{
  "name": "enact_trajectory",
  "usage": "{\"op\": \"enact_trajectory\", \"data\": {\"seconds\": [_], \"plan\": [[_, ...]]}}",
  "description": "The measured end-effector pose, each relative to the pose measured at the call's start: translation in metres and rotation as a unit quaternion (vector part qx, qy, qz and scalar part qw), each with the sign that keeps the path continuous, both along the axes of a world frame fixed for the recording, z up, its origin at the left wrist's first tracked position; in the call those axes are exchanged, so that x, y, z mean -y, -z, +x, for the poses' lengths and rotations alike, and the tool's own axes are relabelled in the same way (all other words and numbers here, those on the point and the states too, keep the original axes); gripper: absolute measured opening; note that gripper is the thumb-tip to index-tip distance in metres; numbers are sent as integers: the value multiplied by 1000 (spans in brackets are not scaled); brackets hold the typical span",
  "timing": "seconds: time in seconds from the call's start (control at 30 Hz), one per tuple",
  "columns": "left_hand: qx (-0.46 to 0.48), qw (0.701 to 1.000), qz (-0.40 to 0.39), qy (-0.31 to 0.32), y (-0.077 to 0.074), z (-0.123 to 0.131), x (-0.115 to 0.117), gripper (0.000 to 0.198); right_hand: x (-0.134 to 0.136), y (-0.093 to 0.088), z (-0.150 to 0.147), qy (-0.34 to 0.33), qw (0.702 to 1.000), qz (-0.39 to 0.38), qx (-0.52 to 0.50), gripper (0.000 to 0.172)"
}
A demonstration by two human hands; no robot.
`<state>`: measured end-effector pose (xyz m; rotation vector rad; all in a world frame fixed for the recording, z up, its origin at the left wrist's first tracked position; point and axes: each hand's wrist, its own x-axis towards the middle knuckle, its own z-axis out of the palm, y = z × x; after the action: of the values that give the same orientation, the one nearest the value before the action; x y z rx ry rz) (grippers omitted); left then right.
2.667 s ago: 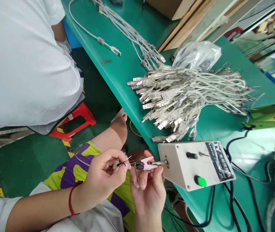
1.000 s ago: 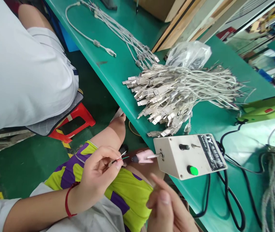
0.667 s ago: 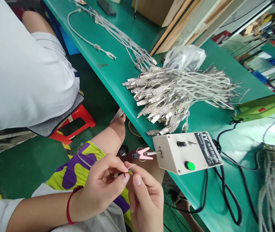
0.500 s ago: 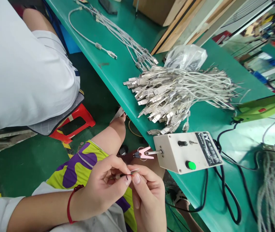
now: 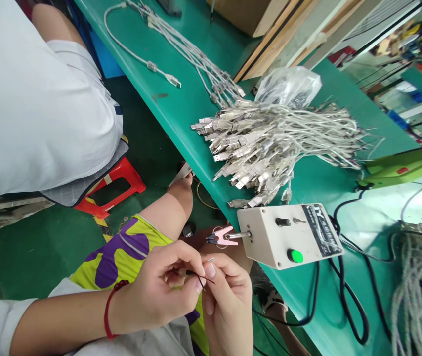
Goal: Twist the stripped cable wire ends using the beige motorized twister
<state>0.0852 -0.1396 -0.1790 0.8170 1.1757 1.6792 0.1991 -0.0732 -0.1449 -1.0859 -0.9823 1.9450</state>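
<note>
Seen at close work over the lap, beside a green tabletop (image 5: 174,129), with a cable end (image 5: 189,272) pinched between thumb and forefinger of the left hand (image 5: 166,284) and a white wire (image 5: 211,259) apparently nipped between thumb and fingers of the right hand (image 5: 228,299). Drawn back from the pink clip (image 5: 224,236) on the spindle of a control box (image 5: 281,232); handled there by the right hand under three seconds earlier, with a green wire stretching to the tips, now near but touched by neither hand. Newly spread: a red wire (image 5: 208,281) and a black wire (image 5: 200,282), crossed and pointing downward to the right, bunched closer to the fingertips half a second before. Judging by that, now separated strand by strand with bare fingers rather than at the clip.

Hard to make out: the number of wires in the pinch. Out of sight now, the green wire, perhaps tucked behind the right thumb. Hidden largely by the left palm, the remaining cable. Cut off at left, a co-worker in a white shirt (image 5: 40,109); partly covered by its own top layers, a pile of USB cables (image 5: 263,143).
</note>
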Motion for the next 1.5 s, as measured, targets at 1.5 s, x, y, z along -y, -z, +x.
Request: {"op": "enact_trajectory", "data": {"seconds": [1.5], "plan": [[-84,992,16,-92,19,-9,-32,27,-23,45,-13,78,989,-44,-116,43]]}}
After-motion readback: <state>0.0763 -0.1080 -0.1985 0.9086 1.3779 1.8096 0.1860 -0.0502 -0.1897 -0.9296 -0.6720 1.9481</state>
